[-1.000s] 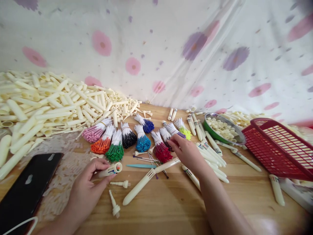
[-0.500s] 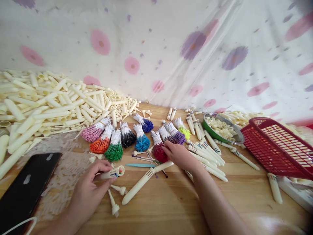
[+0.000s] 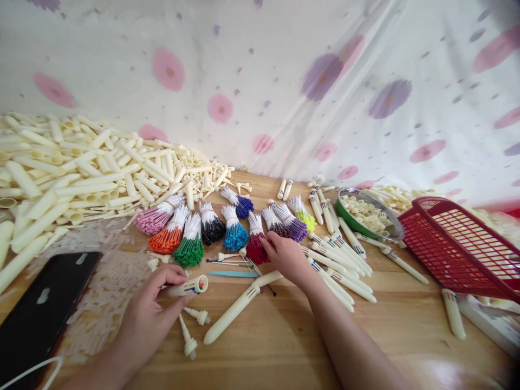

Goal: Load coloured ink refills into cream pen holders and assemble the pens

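Note:
My left hand (image 3: 156, 300) is closed round a short cream pen barrel (image 3: 189, 287). Its open end faces right and shows coloured tips inside, with a blue slider in the side slot. At the right edge of a dark red bundle of pen refills (image 3: 257, 244), my right hand (image 3: 284, 257) pinches with thumb and forefinger; how many refills are between them is hidden. Just below lie loose refills (image 3: 227, 262), a light blue strip (image 3: 238, 274) and an assembled cream pen (image 3: 233, 314). Two cream plungers (image 3: 189, 338) rest by my left hand.
Refill bundles in green (image 3: 189, 249), orange (image 3: 164, 241), black (image 3: 212, 230) and other colours stand behind. Cream tubes (image 3: 81, 168) are heaped at left, above a black phone (image 3: 46, 303). Finished pens (image 3: 345, 265), a green bowl (image 3: 368, 214) and a red basket (image 3: 459, 244) occupy the right.
My right hand has shifted slightly left, and the dark red bundle has moved a little left and away from me. My left hand keeps its hold on the barrel.

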`<action>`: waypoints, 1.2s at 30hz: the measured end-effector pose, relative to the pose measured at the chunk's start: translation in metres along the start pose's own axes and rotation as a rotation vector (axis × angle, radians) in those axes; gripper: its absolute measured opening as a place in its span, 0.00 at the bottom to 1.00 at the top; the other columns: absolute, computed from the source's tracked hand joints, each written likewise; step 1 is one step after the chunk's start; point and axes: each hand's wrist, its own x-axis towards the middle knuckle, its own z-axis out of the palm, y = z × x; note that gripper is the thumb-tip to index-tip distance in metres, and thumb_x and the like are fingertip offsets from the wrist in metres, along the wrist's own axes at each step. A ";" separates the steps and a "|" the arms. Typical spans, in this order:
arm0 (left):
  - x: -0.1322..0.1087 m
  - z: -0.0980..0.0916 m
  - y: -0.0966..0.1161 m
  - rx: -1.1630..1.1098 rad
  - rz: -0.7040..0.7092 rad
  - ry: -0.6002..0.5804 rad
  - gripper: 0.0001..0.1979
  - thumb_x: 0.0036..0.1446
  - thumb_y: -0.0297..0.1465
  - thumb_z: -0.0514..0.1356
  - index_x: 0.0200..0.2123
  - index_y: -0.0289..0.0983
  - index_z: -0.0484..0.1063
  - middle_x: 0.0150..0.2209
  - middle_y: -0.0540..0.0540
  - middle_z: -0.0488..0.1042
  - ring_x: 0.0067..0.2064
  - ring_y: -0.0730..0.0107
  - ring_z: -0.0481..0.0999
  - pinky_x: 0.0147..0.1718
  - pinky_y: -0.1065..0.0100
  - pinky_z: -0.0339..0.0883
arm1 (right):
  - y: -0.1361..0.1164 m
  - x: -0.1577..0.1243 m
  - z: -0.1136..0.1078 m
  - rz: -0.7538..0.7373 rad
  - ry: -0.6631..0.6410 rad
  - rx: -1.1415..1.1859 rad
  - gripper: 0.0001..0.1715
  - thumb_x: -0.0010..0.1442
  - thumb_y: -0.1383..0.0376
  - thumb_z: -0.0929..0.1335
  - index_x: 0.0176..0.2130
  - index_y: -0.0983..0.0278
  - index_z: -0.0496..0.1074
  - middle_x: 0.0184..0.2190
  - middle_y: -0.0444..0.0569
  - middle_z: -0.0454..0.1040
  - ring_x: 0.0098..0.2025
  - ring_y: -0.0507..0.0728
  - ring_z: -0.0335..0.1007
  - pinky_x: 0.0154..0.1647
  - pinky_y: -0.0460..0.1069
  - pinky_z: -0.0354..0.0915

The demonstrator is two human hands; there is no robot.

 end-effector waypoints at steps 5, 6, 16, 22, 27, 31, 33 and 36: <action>-0.001 0.000 -0.002 0.007 0.002 0.003 0.08 0.50 0.37 0.62 0.29 0.41 0.66 0.34 0.51 0.72 0.37 0.68 0.75 0.37 0.72 0.69 | 0.010 0.002 -0.001 -0.060 -0.154 0.169 0.15 0.64 0.63 0.57 0.26 0.62 0.60 0.23 0.45 0.75 0.24 0.52 0.71 0.25 0.45 0.60; -0.001 0.001 -0.003 0.007 0.004 -0.001 0.08 0.50 0.36 0.62 0.29 0.41 0.66 0.34 0.51 0.72 0.37 0.68 0.75 0.37 0.72 0.69 | 0.012 0.002 -0.002 -0.068 -0.178 0.201 0.15 0.64 0.63 0.57 0.26 0.62 0.61 0.24 0.44 0.75 0.24 0.52 0.71 0.25 0.44 0.61; 0.001 0.001 -0.001 -0.009 -0.016 0.008 0.06 0.48 0.33 0.62 0.28 0.41 0.66 0.33 0.50 0.72 0.36 0.67 0.75 0.36 0.70 0.69 | 0.015 -0.006 -0.017 -0.194 -0.224 0.220 0.12 0.57 0.62 0.63 0.24 0.63 0.63 0.23 0.44 0.69 0.27 0.53 0.66 0.25 0.45 0.57; 0.001 0.000 0.002 -0.025 -0.019 0.010 0.05 0.46 0.30 0.62 0.28 0.41 0.67 0.33 0.50 0.72 0.36 0.68 0.75 0.36 0.70 0.70 | 0.000 -0.024 -0.043 -0.428 -0.297 0.275 0.11 0.59 0.63 0.64 0.26 0.64 0.66 0.39 0.50 0.73 0.43 0.55 0.69 0.41 0.47 0.62; 0.002 0.000 0.004 -0.021 0.039 -0.013 0.04 0.49 0.28 0.61 0.30 0.41 0.69 0.35 0.49 0.73 0.38 0.67 0.76 0.37 0.69 0.71 | -0.015 -0.040 -0.051 -0.431 -0.619 0.485 0.18 0.64 0.57 0.60 0.28 0.65 0.66 0.23 0.47 0.74 0.26 0.50 0.69 0.28 0.44 0.62; 0.002 -0.003 0.006 0.046 0.125 -0.018 0.06 0.50 0.25 0.58 0.32 0.41 0.71 0.36 0.48 0.74 0.39 0.66 0.76 0.38 0.67 0.71 | -0.013 -0.037 -0.031 -0.365 -0.893 0.919 0.20 0.62 0.56 0.61 0.22 0.64 0.61 0.13 0.40 0.66 0.18 0.49 0.66 0.22 0.43 0.61; 0.002 -0.004 0.008 0.070 0.157 -0.010 0.08 0.50 0.23 0.57 0.32 0.41 0.70 0.36 0.48 0.73 0.38 0.67 0.76 0.36 0.68 0.71 | -0.012 -0.034 -0.022 -0.331 -0.952 1.068 0.20 0.60 0.57 0.63 0.21 0.64 0.60 0.11 0.38 0.63 0.17 0.49 0.66 0.21 0.43 0.61; 0.002 -0.004 0.010 0.084 0.195 0.019 0.09 0.49 0.21 0.56 0.30 0.41 0.69 0.35 0.49 0.73 0.37 0.67 0.76 0.35 0.67 0.71 | -0.011 -0.032 -0.015 -0.296 -0.990 1.183 0.20 0.58 0.58 0.64 0.20 0.64 0.60 0.10 0.38 0.62 0.16 0.50 0.65 0.20 0.43 0.61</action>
